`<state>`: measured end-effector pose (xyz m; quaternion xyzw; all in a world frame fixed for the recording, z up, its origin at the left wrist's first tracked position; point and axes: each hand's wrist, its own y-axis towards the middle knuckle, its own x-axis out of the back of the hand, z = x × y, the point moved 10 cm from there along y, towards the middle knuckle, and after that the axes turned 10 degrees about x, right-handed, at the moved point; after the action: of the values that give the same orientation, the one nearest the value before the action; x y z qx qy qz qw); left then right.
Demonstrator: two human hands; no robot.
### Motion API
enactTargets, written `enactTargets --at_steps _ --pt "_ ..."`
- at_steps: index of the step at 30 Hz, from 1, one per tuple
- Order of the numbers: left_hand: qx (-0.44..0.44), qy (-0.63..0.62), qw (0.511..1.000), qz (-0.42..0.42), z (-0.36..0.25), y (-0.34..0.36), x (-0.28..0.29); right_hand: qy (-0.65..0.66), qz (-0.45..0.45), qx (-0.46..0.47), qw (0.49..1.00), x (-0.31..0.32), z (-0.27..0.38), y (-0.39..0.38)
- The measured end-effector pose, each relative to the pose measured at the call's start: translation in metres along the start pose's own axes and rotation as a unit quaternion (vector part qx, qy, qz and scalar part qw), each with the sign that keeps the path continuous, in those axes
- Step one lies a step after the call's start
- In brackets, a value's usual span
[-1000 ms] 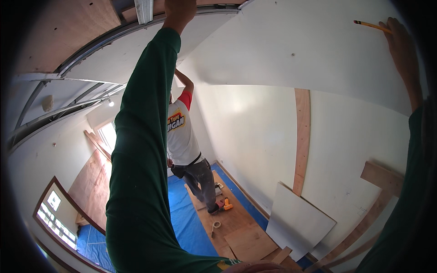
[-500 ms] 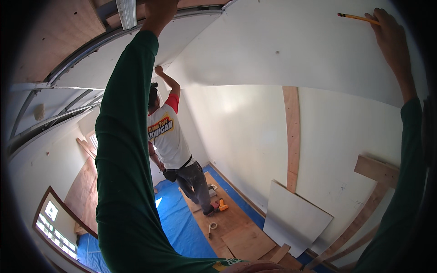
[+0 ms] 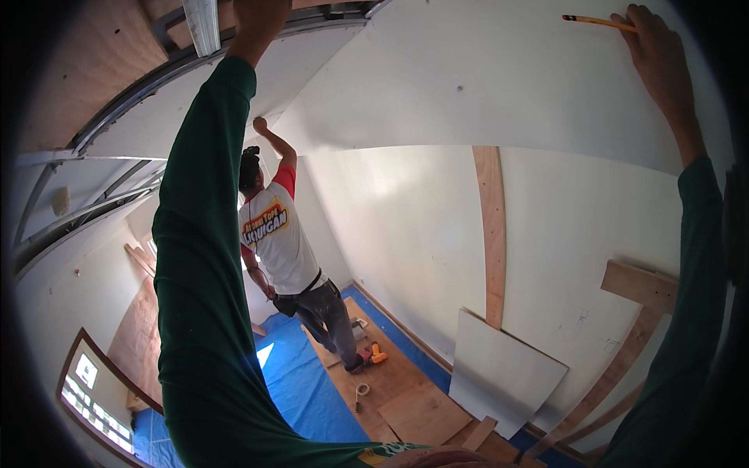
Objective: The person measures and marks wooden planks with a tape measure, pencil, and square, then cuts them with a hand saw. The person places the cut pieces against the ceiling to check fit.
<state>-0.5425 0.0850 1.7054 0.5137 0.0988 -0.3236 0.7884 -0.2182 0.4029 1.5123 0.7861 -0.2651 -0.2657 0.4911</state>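
Note:
Both my arms, in green sleeves, reach up overhead. My left hand [image 3: 261, 27] is at the top edge by a metal channel [image 3: 201, 27] of the ceiling frame; its fingers are cut off, so what they touch is hidden. My right hand [image 3: 662, 66] is raised at the upper right against a large white board [image 3: 499, 78]. Between its fingers is a yellow pencil [image 3: 601, 22], its dark eraser end pointing left. The board slants across the upper part of the view.
Another person [image 3: 285, 234] stands ahead on a plywood platform [image 3: 406, 382], one hand raised to the board. An orange power tool [image 3: 378, 353] and a tape roll [image 3: 363, 388] lie there. A blue tarp [image 3: 312, 374] covers the floor. A white panel [image 3: 503, 374] leans against the wall.
My view has shifted slightly, so most of the scene sits further left. My right hand still holds the pencil at the board; both arms stay raised.

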Motion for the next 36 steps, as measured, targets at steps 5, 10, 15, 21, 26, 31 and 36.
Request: enactTargets --at_steps 5,10,15,21,26,31,36 --pt "0.051 -0.009 0.996 0.067 0.006 0.000 -0.006 0.011 -0.066 0.022 0.998 -0.026 -0.015 -0.011" --pt "-0.024 0.020 0.995 -0.092 -0.009 -0.026 0.041 0.018 -0.104 0.047 0.993 -0.022 -0.002 -0.010" --pt "0.055 -0.042 0.990 -0.122 -0.006 -0.064 0.067 0.003 -0.071 0.040 0.997 -0.019 -0.021 -0.010" --pt "0.630 -0.661 0.397 0.096 0.079 -0.162 -0.081 0.045 0.060 -0.135 0.988 0.003 0.006 0.001" --pt "0.478 -0.711 0.503 0.118 0.105 -0.121 -0.111 0.006 -0.086 0.037 0.996 -0.026 -0.013 -0.009" --pt "0.478 -0.779 0.395 0.095 0.103 -0.095 -0.118 0.019 -0.080 0.024 0.996 -0.036 -0.017 -0.011" --pt "0.449 -0.789 0.414 0.066 0.092 -0.086 -0.094 -0.011 -0.107 0.046 0.993 -0.032 -0.023 -0.010"
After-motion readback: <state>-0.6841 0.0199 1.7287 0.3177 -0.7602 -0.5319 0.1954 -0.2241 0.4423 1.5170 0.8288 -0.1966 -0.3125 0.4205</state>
